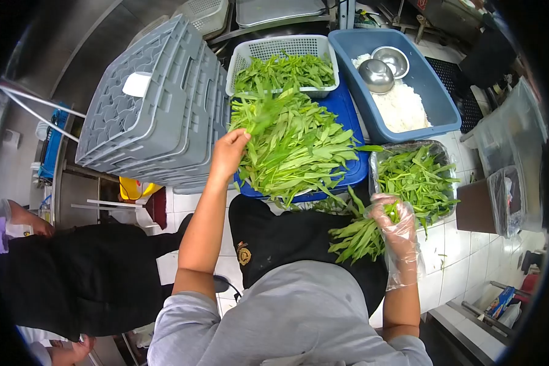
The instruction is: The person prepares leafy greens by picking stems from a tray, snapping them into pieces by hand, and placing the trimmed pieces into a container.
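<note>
My bare left hand (230,149) is closed in a pinch on a sprig of leafy greens (261,120), its leaves blurred by motion. Beneath it spreads a large heap of the same long-leaved greens (299,146), which look like water spinach, over a blue lid or tray (348,174). A clear plastic glove covers my right hand (396,227), whose fingers wrap round a bunch of greens (358,239) held above my lap. Just beyond that hand stands a plastic-lined bin (450,204) filled with more greens (412,180).
Behind the heap is a white perforated basket (232,76) of greens. A blue-grey tub (442,110) at right holds white grains, apparently rice, and two metal bowls (377,76). Grey dish racks (177,116) are stacked at left. Another person in dark clothes (85,280) stands far left.
</note>
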{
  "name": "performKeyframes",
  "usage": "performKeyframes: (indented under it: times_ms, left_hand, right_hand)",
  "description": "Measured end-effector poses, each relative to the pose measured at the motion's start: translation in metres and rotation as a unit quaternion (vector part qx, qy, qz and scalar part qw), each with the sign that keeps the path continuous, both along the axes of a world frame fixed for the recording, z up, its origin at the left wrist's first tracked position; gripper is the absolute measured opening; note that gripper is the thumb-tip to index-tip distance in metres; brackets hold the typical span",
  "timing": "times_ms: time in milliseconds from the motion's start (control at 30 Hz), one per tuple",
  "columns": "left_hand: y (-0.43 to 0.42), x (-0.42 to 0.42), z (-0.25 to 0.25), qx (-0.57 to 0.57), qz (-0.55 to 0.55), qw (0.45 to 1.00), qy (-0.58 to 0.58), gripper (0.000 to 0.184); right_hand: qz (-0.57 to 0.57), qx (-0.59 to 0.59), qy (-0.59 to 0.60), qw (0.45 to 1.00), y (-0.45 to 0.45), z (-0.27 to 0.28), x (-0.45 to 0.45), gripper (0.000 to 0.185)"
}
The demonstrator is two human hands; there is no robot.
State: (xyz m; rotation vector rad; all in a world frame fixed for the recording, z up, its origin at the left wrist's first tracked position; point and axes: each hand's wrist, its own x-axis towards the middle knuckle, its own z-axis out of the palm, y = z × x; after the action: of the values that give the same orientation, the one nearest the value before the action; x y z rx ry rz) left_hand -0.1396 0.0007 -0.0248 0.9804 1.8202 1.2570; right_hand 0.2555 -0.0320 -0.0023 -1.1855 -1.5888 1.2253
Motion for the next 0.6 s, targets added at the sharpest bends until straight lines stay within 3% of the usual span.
performKeyframes:
  times_ms: [133, 167, 267, 300, 400, 433, 533, 600]
  left_hand:
    - [-0.009, 0.005, 0.000, -0.015, -0.016, 0.996, -0.081, 0.026]
    - [-0.010, 0.007, -0.001, 0.021, -0.014, 0.998, -0.060, 0.027]
    - [-0.009, 0.008, -0.013, 0.029, -0.005, 0.999, 0.022, 0.028]
    - [-0.012, 0.009, -0.011, -0.024, -0.013, 0.997, 0.075, 0.030]
    - [-0.018, 0.024, -0.006, 0.012, -0.003, 0.999, 0.042, 0.031]
    - [-0.019, 0.026, -0.005, -0.012, -0.015, 0.998, 0.059, 0.032]
    - [-0.029, 0.052, 0.007, -0.014, -0.067, 0.994, 0.086, 0.031]
    - [-0.039, 0.076, 0.019, -0.003, -0.121, 0.988, 0.092, 0.026]
  right_hand:
    - [0.020, -0.078, -0.041, 0.996, -0.001, 0.003, -0.005, 0.016]
    - [0.046, -0.051, -0.087, 0.994, 0.001, 0.005, -0.004, 0.018]
    - [0.072, -0.095, -0.060, 0.991, -0.001, -0.006, -0.008, 0.020]
    - [0.064, -0.093, -0.098, 0.989, -0.002, -0.008, -0.011, 0.021]
    - [0.064, -0.076, -0.135, 0.986, -0.001, 0.010, -0.025, 0.023]
    - [0.059, -0.018, -0.215, 0.975, 0.001, 0.024, -0.035, 0.026]
    - [0.089, 0.176, -0.289, 0.937, 0.007, 0.062, -0.058, 0.031]
    - [0.123, 0.284, -0.253, 0.916, 0.017, 0.067, -0.071, 0.035]
